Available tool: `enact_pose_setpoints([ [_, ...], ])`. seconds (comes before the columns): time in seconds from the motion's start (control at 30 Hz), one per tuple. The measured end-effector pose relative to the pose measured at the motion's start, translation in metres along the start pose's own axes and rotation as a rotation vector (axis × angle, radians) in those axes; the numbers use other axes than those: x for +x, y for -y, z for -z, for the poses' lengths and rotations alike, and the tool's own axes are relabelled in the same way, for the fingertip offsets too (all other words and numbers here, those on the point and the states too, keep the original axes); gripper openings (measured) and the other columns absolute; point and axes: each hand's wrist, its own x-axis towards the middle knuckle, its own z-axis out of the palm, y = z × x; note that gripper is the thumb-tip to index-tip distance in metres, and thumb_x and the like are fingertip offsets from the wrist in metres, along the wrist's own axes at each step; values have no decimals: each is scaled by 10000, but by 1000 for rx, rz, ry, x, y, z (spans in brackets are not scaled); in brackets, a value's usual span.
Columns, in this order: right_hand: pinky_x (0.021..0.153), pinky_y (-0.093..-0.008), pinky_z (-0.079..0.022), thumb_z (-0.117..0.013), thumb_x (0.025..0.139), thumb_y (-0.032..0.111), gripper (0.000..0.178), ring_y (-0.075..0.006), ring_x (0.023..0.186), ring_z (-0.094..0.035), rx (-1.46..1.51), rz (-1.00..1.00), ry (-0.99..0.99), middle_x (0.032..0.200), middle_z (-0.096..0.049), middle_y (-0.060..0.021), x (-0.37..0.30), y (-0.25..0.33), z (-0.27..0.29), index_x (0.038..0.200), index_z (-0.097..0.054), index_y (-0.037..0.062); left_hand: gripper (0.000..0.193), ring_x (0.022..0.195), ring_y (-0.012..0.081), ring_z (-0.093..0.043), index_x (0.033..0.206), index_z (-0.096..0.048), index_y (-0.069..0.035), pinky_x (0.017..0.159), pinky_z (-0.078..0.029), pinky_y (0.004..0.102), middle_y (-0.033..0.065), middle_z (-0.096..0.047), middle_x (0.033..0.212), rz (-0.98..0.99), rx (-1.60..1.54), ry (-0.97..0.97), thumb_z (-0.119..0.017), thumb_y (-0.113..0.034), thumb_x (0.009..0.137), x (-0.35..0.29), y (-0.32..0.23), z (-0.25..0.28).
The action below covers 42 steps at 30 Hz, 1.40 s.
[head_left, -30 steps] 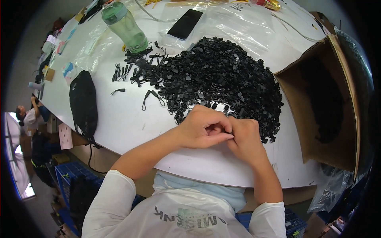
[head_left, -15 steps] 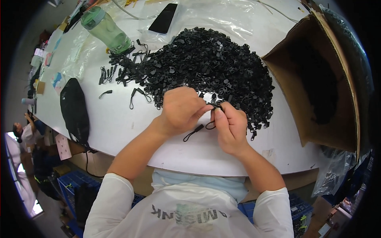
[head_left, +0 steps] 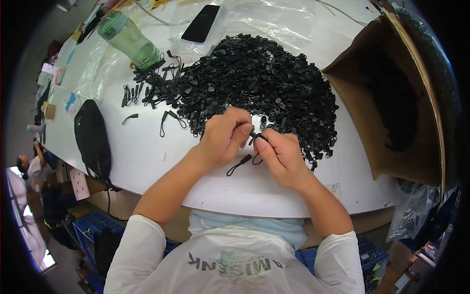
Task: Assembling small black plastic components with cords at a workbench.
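Observation:
In front of the heap of black zipper sliders [head_left: 264,73], my two hands meet over the table. My left hand [head_left: 226,133] is closed, its thumb and forefinger pinching one end of a small black zipper pull [head_left: 254,134]. My right hand [head_left: 283,156] pinches the same piece from the other side, and a thin cord loop [head_left: 256,159] hangs below its fingers. Whether a slider is joined to the pull is hidden by my fingertips. Just below the hands a loose black cord zipper pull [head_left: 240,164] lies on the white table [head_left: 215,193].
More cord pulls [head_left: 131,94] lie left of the heap. A green bottle [head_left: 131,41] and a dark phone [head_left: 200,23] stand and lie behind. On the left sits a black pouch [head_left: 92,139]; on the right, an open cardboard box [head_left: 352,66] tips toward the heap.
My left hand has turned, its thumb lifting and drawing back a little from the right fingers. My right hand has shifted slightly left. The zipper pull stays between them.

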Motion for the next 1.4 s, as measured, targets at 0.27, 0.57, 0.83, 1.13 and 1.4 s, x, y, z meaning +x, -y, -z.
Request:
enact_pose_setpoints([
  [0.27, 473, -366, -369, -530, 942, 167, 269, -274, 462, -487, 126, -57, 129, 545, -468, -132, 4, -1, 4, 725, -514, 7, 252, 430, 249, -463, 650, -513, -50, 426, -353, 352, 86, -462, 533, -129, 184, 149, -592, -101, 885, 12, 9, 16],
  [0.57, 503, -407, -408, -559, 905, 177, 275, -358, 506, -532, -72, -106, 165, 565, -512, -189, 10, -1, 12, 706, -557, -13, 195, 430, 224, -451, 682, -556, -30, 430, -348, 329, 83, -458, 530, -166, 230, 129, -623, -70, 859, 12, 12, 20],
  [0.83, 504, -368, -416, -570, 908, 215, 316, -292, 484, -523, -117, -176, 306, 555, -532, -161, 14, 8, 28, 700, -583, -23, 203, 427, 208, -444, 685, -553, -29, 430, -349, 314, 71, -476, 532, -175, 288, 94, -624, -74, 870, 15, 16, 31],
  [1.13, 499, -243, -368, -481, 987, 297, 405, -77, 554, -445, 314, -294, 415, 624, -545, -2, 9, 7, 33, 743, -625, 7, 281, 435, 125, -418, 718, -517, -28, 430, -340, 283, 41, -438, 528, 56, 30, 133, -539, -160, 965, 11, 17, 23],
  [1.4, 503, -195, -361, -497, 987, 378, 436, -35, 569, -458, 475, -363, 344, 660, -581, 30, 6, -3, 38, 753, -651, 43, 372, 472, 107, -435, 846, -563, -24, 453, -349, 256, 14, -453, 543, -6, 31, 198, -474, -354, 993, 15, 14, 32],
])
